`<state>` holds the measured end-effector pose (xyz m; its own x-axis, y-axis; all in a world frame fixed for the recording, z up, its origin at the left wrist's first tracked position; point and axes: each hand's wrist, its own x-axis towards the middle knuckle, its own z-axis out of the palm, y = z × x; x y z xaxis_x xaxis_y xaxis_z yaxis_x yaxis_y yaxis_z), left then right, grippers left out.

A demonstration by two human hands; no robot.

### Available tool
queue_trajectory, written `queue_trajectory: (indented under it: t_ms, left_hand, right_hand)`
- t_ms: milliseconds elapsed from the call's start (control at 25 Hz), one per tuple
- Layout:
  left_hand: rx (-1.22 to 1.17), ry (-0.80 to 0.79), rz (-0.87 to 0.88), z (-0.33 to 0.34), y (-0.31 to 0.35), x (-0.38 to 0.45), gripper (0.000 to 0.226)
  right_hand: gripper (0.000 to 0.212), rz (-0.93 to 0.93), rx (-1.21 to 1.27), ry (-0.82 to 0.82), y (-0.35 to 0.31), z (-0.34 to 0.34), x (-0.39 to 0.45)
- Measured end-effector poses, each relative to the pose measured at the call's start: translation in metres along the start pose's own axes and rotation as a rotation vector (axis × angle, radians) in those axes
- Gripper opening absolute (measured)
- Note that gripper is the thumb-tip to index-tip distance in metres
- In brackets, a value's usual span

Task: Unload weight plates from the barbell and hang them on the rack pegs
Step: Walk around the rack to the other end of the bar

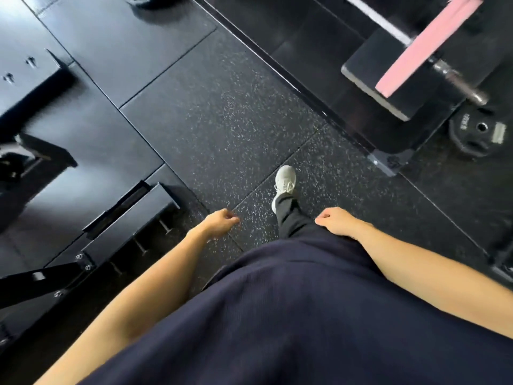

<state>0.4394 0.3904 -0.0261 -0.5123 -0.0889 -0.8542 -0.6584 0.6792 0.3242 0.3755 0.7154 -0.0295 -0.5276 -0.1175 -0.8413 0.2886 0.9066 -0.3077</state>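
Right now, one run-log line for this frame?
phase: walking | left hand: empty | right hand: empty | pink plate: on barbell sleeve | black plate: on floor

Gym: speckled rubber flooring (222, 112) (loaded barbell (455, 79))

A speckled black rubber floor (222, 112) fills the middle of the view. A grey sneaker (284, 182) stands on it near centre, under a dark trouser leg (291, 218). A navy shirt (291, 315) covers the near foreground. Smooth black mats (111, 51) lie far left.
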Motion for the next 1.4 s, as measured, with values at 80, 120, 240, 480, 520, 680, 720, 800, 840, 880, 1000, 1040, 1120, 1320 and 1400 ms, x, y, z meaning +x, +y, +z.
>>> queue_trajectory:
  t_ms: [80,120,240,480,520,680,720,800,840,880,1000,1040,1120,1320,1400]
  left_hand:
    - [0.034,-0.061,-0.068,-0.021,0.012,0.026,0.042]
    - [0.042,-0.077,-0.102,-0.037,0.019,0.040,0.042]
    - [-0.119,-0.065,-0.216,-0.103,0.048,0.072,0.037]
    - [-0.485,0.293,-0.220,-0.245,0.103,0.129,0.037]
    - [-0.500,0.289,-0.214,-0.262,0.109,0.141,0.030]
    - [-0.478,0.166,-0.260,-0.318,0.106,0.203,0.043]
    - [-0.479,0.141,-0.241,-0.344,0.101,0.226,0.045]
    - [-0.487,0.108,-0.231,-0.413,0.087,0.264,0.044]
    - [-0.509,0.130,-0.235,-0.450,0.081,0.278,0.043]
    - [-0.533,0.159,-0.261,-0.488,0.076,0.287,0.042]
    - [-0.587,0.253,-0.283,-0.586,0.055,0.318,0.041]
    - [-0.606,0.254,-0.280,-0.615,0.049,0.330,0.041]
    - [-0.650,0.257,-0.293,-0.669,0.047,0.345,0.041]
    - [-0.579,0.153,-0.288,-0.773,0.050,0.399,0.029]
    - [-0.538,0.092,-0.288,-0.816,0.044,0.426,0.021]
  right_hand:
    - [0.016,0.003,-0.033,-0.055,-0.031,-0.038,0.045]
    - [0.019,-0.003,-0.037,-0.062,-0.050,-0.064,0.068]
    - [0.018,-0.031,-0.087,-0.066,-0.117,-0.149,0.130]
    - [0.014,-0.124,-0.250,-0.118,-0.257,-0.277,0.230]
    - [0.015,-0.140,-0.265,-0.128,-0.286,-0.290,0.246]
    - [0.023,-0.184,-0.367,-0.183,-0.385,-0.311,0.309]
    - [0.025,-0.190,-0.391,-0.200,-0.414,-0.315,0.325]
    - [0.026,-0.193,-0.452,-0.213,-0.477,-0.328,0.357]
    - [0.026,-0.188,-0.478,-0.218,-0.508,-0.336,0.369]
    - [0.024,-0.192,-0.502,-0.223,-0.541,-0.345,0.382]
    - [0.015,-0.253,-0.486,-0.142,-0.635,-0.373,0.418]
    - [0.014,-0.279,-0.468,-0.114,-0.667,-0.381,0.429]
    - [0.019,-0.302,-0.435,-0.108,-0.728,-0.392,0.448]
    - [0.025,-0.308,-0.543,-0.235,-0.852,-0.407,0.518]
    - [0.028,-0.294,-0.555,-0.267,-0.907,-0.420,0.556]
